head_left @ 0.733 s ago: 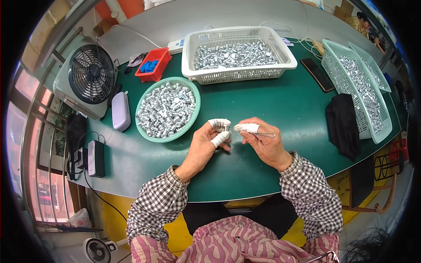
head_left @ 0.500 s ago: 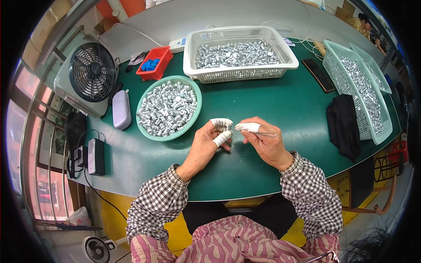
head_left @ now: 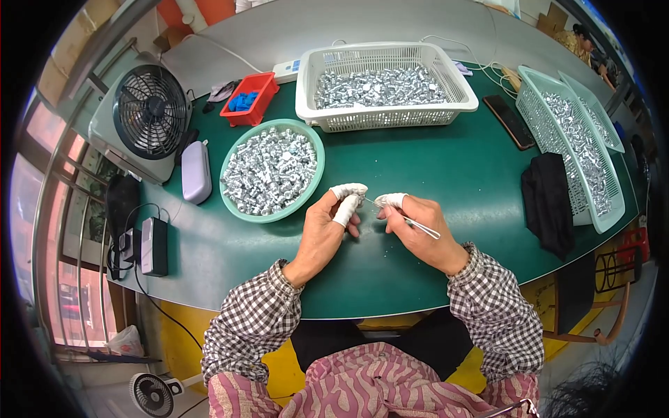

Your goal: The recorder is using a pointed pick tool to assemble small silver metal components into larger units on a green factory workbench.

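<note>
At table centre, on the dark green tabletop [head_left: 418,167], we see both hands meeting just above the surface. The left hand [head_left: 326,230] is curled, white-taped thumb and forefinger pinched together; whatever sits between those tips is too small for us to make out. The right hand [head_left: 418,230] grips a pair of thin metal tweezers [head_left: 411,221], whose tips point at 10 o'clock toward the left fingertips and whose back end sticks out at 4 o'clock over the knuckles.

At 10 o'clock from the hands, just beside the left one, sits a round mint-green plastic bowl [head_left: 237,206] heaped with small silvery metal parts. At 12 o'clock we see a white rectangular plastic basket [head_left: 390,120] with more of the same parts. At 2 o'clock, two pale green mesh trays [head_left: 605,217] hold parts too, with a black cloth [head_left: 547,202] and a dark phone [head_left: 510,122] near them. At 10 o'clock further out stand a small red box of blue pieces [head_left: 249,99] and a grey desk fan [head_left: 143,118].
</note>
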A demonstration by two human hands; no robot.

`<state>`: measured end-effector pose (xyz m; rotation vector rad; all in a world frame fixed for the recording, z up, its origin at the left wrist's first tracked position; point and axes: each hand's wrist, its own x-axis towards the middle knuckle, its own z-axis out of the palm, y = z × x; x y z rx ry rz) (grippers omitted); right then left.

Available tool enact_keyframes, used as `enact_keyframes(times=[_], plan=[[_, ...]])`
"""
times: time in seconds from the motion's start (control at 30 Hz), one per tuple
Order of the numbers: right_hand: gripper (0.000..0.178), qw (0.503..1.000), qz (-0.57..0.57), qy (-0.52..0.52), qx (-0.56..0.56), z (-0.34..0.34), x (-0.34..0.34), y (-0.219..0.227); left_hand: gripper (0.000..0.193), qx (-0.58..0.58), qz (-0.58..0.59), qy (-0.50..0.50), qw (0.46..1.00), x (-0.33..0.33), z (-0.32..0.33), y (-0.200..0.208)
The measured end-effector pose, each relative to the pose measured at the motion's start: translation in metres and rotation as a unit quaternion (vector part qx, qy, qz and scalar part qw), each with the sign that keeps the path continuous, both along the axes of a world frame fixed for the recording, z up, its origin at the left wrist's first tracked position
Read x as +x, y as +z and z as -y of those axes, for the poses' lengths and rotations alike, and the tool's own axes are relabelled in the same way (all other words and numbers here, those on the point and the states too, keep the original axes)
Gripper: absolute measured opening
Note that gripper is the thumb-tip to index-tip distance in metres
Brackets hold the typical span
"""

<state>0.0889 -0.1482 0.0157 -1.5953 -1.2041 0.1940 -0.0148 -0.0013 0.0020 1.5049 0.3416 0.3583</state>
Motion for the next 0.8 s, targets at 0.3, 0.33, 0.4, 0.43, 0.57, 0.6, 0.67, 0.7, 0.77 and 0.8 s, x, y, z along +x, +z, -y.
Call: enact_keyframes(times=[0.3, 0.33, 0.4, 0.43, 0.57, 0.6, 0.67, 0.7, 0.77, 0.8], plan=[[0.011, 0.994, -0.096, 0.056, -0.012, 0.001, -0.004, 0.003, 0.028, -0.359, 0.027, -0.105, 0.927, 0.000, -0.002, 0.006], [0.011, 0.994, -0.096, 0.058, -0.012, 0.001, -0.003, 0.002, 0.030, -0.364, 0.019, -0.110, 0.925, 0.000, -0.004, 0.002], [0.010, 0.982, 0.180, 0.046, -0.039, 0.001, 0.002, -0.003, 0.032, -0.375, 0.002, -0.121, 0.919, 0.000, -0.008, -0.002], [0.012, 0.947, 0.314, 0.038, -0.050, 0.001, 0.003, -0.005, 0.032, -0.375, 0.003, -0.119, 0.919, 0.000, -0.009, -0.004], [0.015, 0.907, 0.414, 0.033, -0.069, -0.002, -0.001, -0.009, 0.028, -0.360, 0.014, -0.076, 0.930, 0.001, -0.007, -0.006], [0.015, 0.907, 0.414, 0.033, -0.070, -0.003, -0.001, -0.009, 0.028, -0.351, 0.015, -0.087, 0.932, 0.000, -0.006, -0.006], [0.014, 0.915, 0.394, 0.028, -0.077, -0.005, -0.002, -0.009, 0.028, -0.333, 0.017, -0.110, 0.937, -0.001, -0.002, -0.005], [0.014, 0.919, 0.384, 0.026, -0.081, -0.005, -0.002, -0.008, 0.028, -0.333, 0.017, -0.111, 0.936, 0.000, -0.001, -0.004], [0.014, 0.936, 0.342, 0.025, -0.076, -0.007, -0.004, -0.006, 0.030, -0.332, 0.007, -0.101, 0.938, 0.001, 0.002, -0.002], [0.013, 0.951, 0.300, 0.025, -0.070, -0.008, -0.005, -0.005, 0.031, -0.331, 0.002, -0.096, 0.939, 0.002, 0.003, -0.002]])
